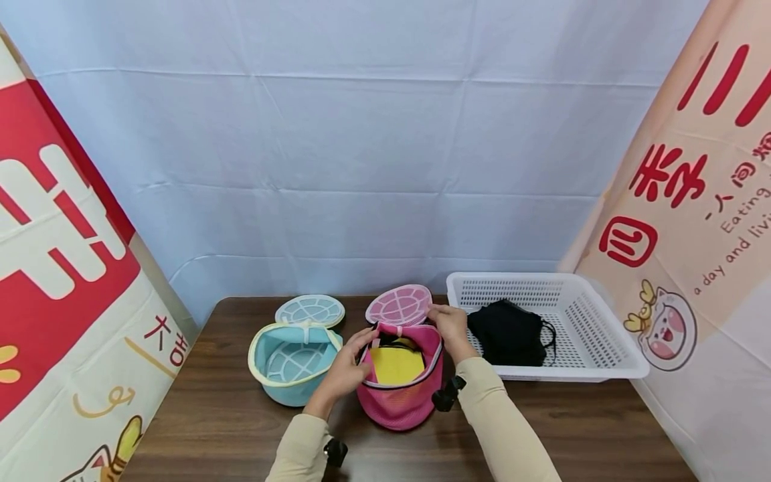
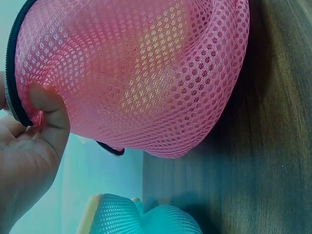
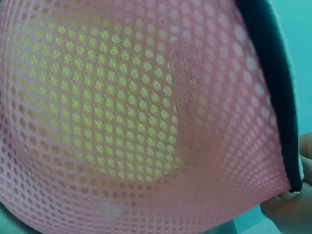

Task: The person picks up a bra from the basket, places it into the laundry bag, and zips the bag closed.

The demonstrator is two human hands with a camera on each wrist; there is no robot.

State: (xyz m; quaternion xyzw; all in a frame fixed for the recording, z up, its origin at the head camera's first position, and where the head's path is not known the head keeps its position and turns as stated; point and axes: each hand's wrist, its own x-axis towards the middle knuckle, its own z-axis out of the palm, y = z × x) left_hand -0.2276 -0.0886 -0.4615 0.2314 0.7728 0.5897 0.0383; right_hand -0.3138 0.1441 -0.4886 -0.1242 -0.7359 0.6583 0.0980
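Note:
A pink mesh laundry bag stands on the table with its round lid flipped back behind it. Through its mouth shows a yellow flat piece with something black beside it; the yellow also shows through the mesh in both wrist views. My left hand pinches the left side of the zippered rim, thumb outside the mesh. At the right rear of the bag is my right hand, its fingers pinching the zipper edge in the right wrist view.
Left of it sits a blue mesh laundry bag with pale yellow trim, its lid folded back. A white plastic basket at the right holds a black cloth item with thin loops. Behind the wooden table hangs a pale cloth.

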